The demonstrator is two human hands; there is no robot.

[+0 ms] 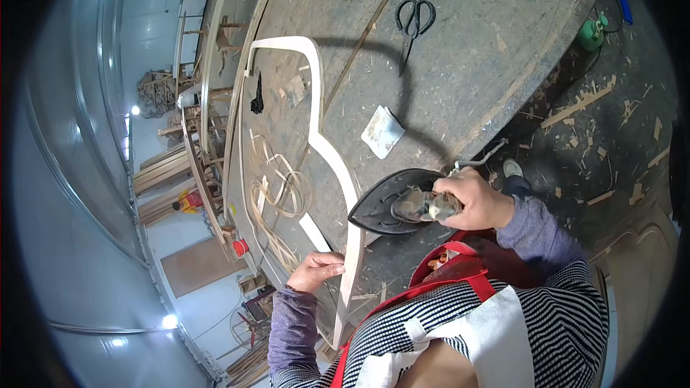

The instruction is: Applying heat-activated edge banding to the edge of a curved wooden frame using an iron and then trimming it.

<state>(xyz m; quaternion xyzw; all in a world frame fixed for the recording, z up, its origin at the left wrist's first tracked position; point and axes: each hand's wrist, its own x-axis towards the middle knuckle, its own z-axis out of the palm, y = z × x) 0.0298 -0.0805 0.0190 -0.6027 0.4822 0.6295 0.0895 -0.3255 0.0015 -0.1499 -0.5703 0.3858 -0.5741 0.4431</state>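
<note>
A long, curved pale wooden piece point(335, 159) stretches from my body across the worktable. My left hand point(318, 271) pinches it near its lower end, thumb on top. Fingers wrapped round its worn handle, my right hand point(471, 200) holds a dark clothes iron point(384, 205). The iron's pointed tip is at the wooden piece's right edge; I cannot tell whether they touch. A cord leads off the iron's back end. Beyond the iron lies a folded whitish sheet point(382, 131), and farther off, black-handled scissors point(411, 27). Coiled thin wood strips point(284, 190) lie left of the wooden piece.
The grey worktable point(460, 65) has a long seam and a right edge beside my iron arm. A black scrap point(257, 93) lies at its left. Wood offcuts point(578, 109) litter the floor, near a green canister point(592, 32). Stacked boards point(164, 169) stand at the left.
</note>
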